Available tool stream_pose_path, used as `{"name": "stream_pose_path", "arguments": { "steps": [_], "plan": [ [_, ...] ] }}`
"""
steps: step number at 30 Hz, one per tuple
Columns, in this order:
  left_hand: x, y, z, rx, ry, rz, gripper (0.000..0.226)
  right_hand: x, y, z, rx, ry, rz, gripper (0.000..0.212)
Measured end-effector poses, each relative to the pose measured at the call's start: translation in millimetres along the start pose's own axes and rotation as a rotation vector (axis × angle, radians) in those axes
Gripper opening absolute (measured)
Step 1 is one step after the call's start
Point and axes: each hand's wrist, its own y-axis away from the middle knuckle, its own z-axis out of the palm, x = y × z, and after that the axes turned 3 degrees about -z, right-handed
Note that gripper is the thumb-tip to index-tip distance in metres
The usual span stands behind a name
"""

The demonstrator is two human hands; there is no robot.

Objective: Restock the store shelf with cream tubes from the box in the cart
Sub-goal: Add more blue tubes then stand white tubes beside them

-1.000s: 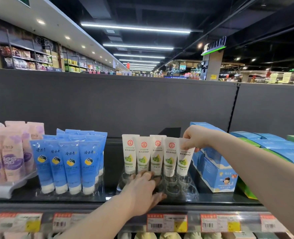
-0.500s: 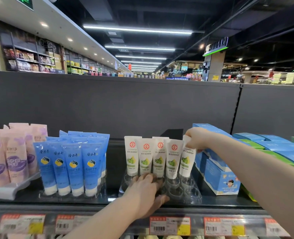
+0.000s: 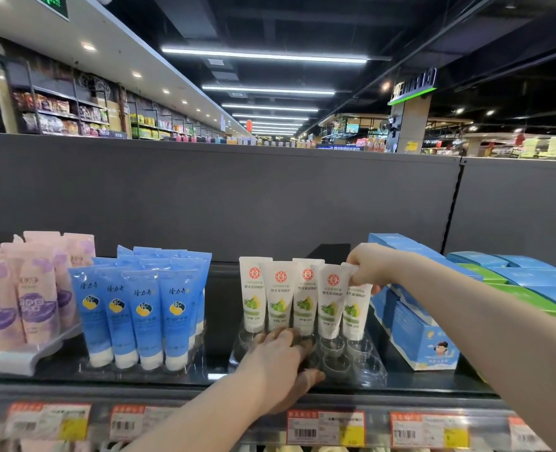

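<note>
Several white cream tubes (image 3: 280,295) with red logos and green fruit pictures stand in a row in a clear plastic holder tray (image 3: 368,367) on the dark shelf (image 3: 218,321). My right hand (image 3: 366,264) pinches the top of the rightmost tube (image 3: 355,311), which stands in a back cup of the tray. My left hand (image 3: 276,363) rests on the tray's front left part, fingers curled over its cups. The cart and the box are out of view.
Blue tubes (image 3: 146,308) stand left of the white ones, pink tubes (image 3: 25,295) further left. Blue boxes (image 3: 423,337) and green boxes (image 3: 511,288) lie to the right. A grey back panel (image 3: 270,197) rises behind. Price tags (image 3: 325,427) line the shelf edge.
The rightmost white tube has gone a little lower and straighter into its cup under my right hand. My left hand has stayed on the tray.
</note>
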Motion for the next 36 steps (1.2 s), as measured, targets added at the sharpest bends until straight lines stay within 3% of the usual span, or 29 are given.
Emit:
{"name": "stream_pose_path", "arguments": {
  "steps": [9, 13, 17, 22, 29, 36],
  "plan": [
    [-4, 1, 2, 0.039, 0.069, 0.026, 0.061, -6, 28, 8, 0.246, 0.076, 0.002, 0.042],
    [-6, 1, -5, 0.097, 0.165, 0.032, 0.062, -16, 58, 8, 0.318, 0.168, -0.039, 0.039],
    [-3, 7, -17, 0.289, 0.083, 0.089, 0.056, -26, 100, 19, 0.283, 0.299, -0.027, 0.04],
    [13, 23, -24, 0.334, -0.009, 0.179, 0.057, -31, 154, 42, 0.232, 0.327, 0.109, 0.052],
    [55, 65, -6, 0.278, -0.076, 0.276, 0.062, -22, 230, 69, 0.145, 0.319, 0.263, 0.064],
    [98, 127, 12, 0.219, -0.075, 0.317, 0.061, -17, 315, 90, 0.193, 0.284, 0.292, 0.06]
  ]
}}
